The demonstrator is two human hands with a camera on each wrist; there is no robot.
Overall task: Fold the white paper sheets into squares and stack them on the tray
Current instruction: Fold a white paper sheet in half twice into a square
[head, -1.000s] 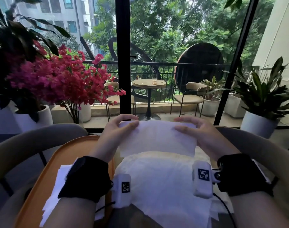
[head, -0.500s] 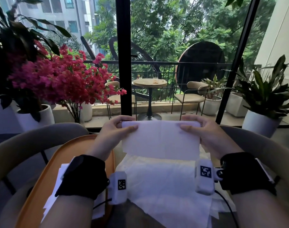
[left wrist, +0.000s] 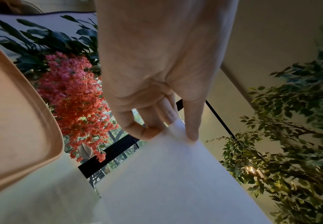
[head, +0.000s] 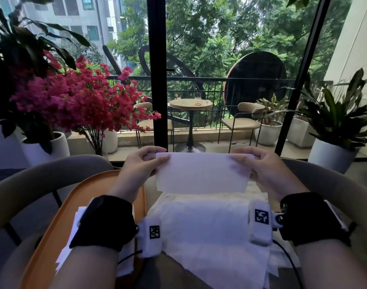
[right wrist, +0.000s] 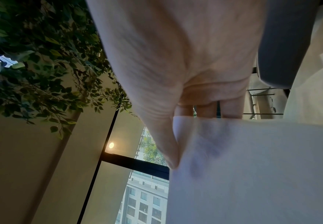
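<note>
Farthest out beyond the left fingers lies the orange tray (head: 53,230), and on it, partly under the left wrist, sit white folded sheets (head: 74,243) already stacked; how many I cannot tell. That part of the job looks done for at least one sheet.

The left hand (head: 136,170) pinches the upper left corner of the paper in hand (head: 201,172), thumb on the near face and fingers curled behind it; the left wrist view shows the thumb and a fingertip meeting on that corner. The paper hangs between the two sets of fingers as a wide rectangle, lifted clear of the pile beneath, its top edge level and its lower edge loose. It appears folded once, so by my reading it is a half-made square: another fold across the width seems needed before it can go on the tray.

Below and nearer than the fingers spreads the pile of unfolded sheets (head: 211,232), several layers showing at its ragged right edge, so a good deal of folding is probably left.

The right hand (head: 268,170) grips the upper right corner the same way, thumb on the near face and fingers behind, closed on the paper.
</note>
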